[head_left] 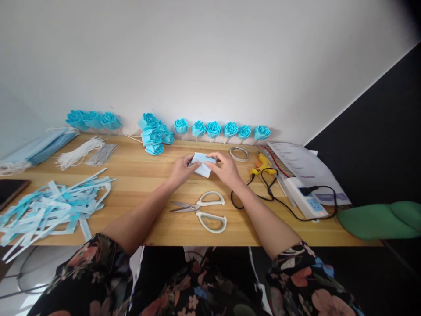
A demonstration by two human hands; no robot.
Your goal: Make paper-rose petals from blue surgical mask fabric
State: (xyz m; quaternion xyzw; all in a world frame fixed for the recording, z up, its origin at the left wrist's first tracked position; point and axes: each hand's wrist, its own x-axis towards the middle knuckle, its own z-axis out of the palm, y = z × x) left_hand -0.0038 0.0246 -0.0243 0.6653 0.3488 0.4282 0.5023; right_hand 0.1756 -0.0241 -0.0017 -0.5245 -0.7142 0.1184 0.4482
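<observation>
Between my two hands, above the wooden table [131, 226], is a small folded piece of light blue and white mask fabric [201, 168]. My left hand [183, 169] pinches its left edge, thumb on top. From the other side, my right hand [225, 166] grips the upper right part with thumb and fingers. Nearer to me lie scissors [197, 206] with white handles, blades pointing left and slightly apart. Behind my hands, blue fabric roses [213, 129] on sticks lean against the wall, and several more form a cluster [153, 135].
Cut blue and white strips [59, 210] are heaped at left, near white cords [80, 151], grey wires [101, 155], face masks [39, 149] and a phone [12, 191]. At right are a wire coil [239, 153], a yellow glue gun [262, 164], its black cable, and a power strip [305, 199].
</observation>
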